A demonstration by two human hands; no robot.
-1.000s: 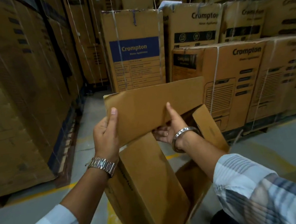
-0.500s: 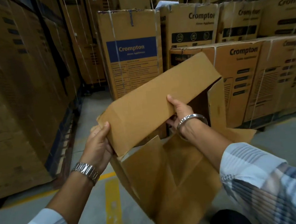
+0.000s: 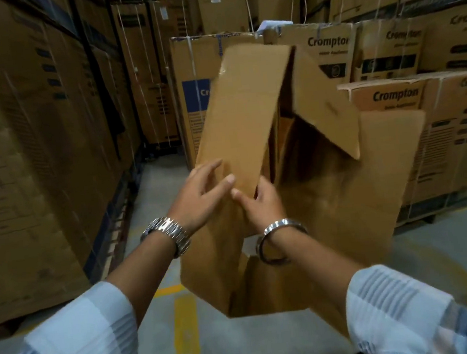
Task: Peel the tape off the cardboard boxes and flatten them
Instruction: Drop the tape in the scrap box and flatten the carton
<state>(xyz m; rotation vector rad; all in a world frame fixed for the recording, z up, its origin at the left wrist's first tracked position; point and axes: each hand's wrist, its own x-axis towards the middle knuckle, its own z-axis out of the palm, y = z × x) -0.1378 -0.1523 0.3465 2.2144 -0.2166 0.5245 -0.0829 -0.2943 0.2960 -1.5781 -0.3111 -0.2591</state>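
Far left: a wall of stacked cartons [image 3: 38, 168], not part of the job rn.

Next is the left hand [image 3: 200, 197], watch [image 3: 166, 233] on the wrist. Its fingers [image 3: 214, 166] are straight and spread fairly wide, lying on the near face of the long flap [image 3: 243, 112]: pressing, not gripping. Just beside it the right hand [image 3: 261, 205], w/ a bangle [image 3: 279, 238], pinches that flap's lower corner. The thumb is on the near side; the other fingers go behind the cardboard & are hidden. The two thumbs nearly touch.

The box [image 3: 359, 206] is at centre in front of the person, tilted, open end up, and seems to be off the floor [image 3: 155, 185]. A second flap [image 3: 324, 95] hangs over the opening on the right. A shiny patch at the long flap's top corner may be tape, but it's too blurred to say.

Handling, imo: it's empty, so light. Panels are stiff but fold easily at the creases. Dry cardboard isn't slippery, though flaps can tear if yanked. Best hold is prob at panel edges near opposite corners, pushing them together so it collapses. Flaps alone are a weak grip.

Far right: more printed cartons [image 3: 396, 96].
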